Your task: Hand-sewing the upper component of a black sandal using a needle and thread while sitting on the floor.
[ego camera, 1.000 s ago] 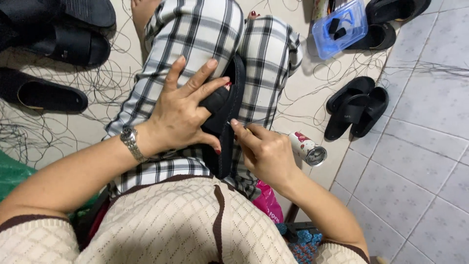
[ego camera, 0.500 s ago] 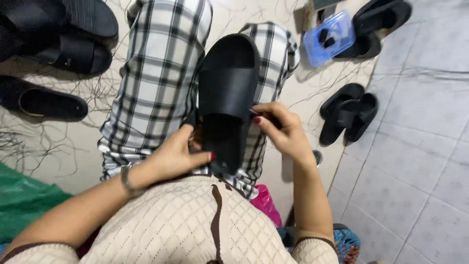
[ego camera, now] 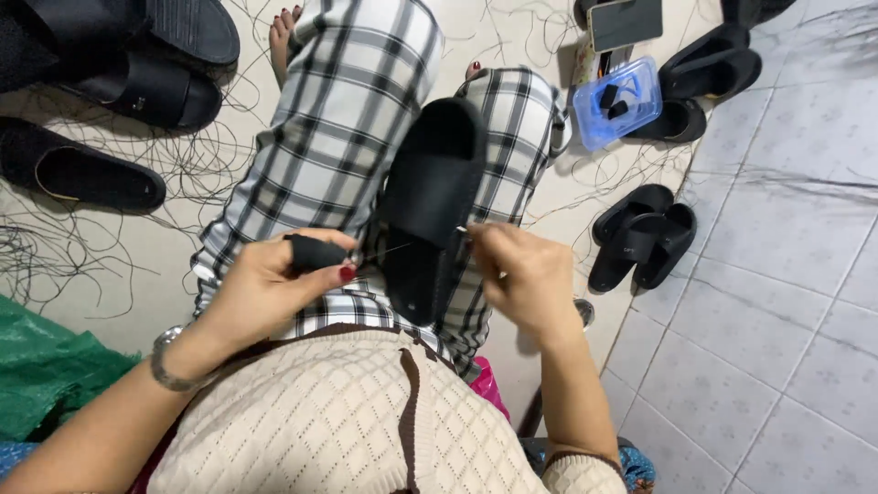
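1. While the black slide sandal (ego camera: pixel 430 206) lies lengthwise on the lap, across the checked trousers (ego camera: pixel 338 119), the left hand (ego camera: pixel 265 288) is curled shut around a small black piece (ego camera: pixel 314 252), pinched between thumb and forefinger just beside the sandal's edge.
2. The right hand (ego camera: pixel 521 274) has its fingers (ego camera: pixel 480 240) closed in a fine pinch on what looks like a needle or thin thread at the sandal's right rim; which of the two cannot be told.
3. To do this well, I judge the pull should run straight out from the rim, with the left hand steadying the work close by so the sandal does not twist on the knee.
4. Keeping the thread (ego camera: pixel 393 249) taut but not strained would likely give an even stitch.
5. The sandal is matt black, thick-soled, with a broad strap over the toe end and an open heel nearest the body.
6. More black sandals (ego camera: pixel 640 240) and loose threads (ego camera: pixel 82 238) lie on the floor (ego camera: pixel 786 302), with a blue plastic box (ego camera: pixel 617 102) beyond the knee.
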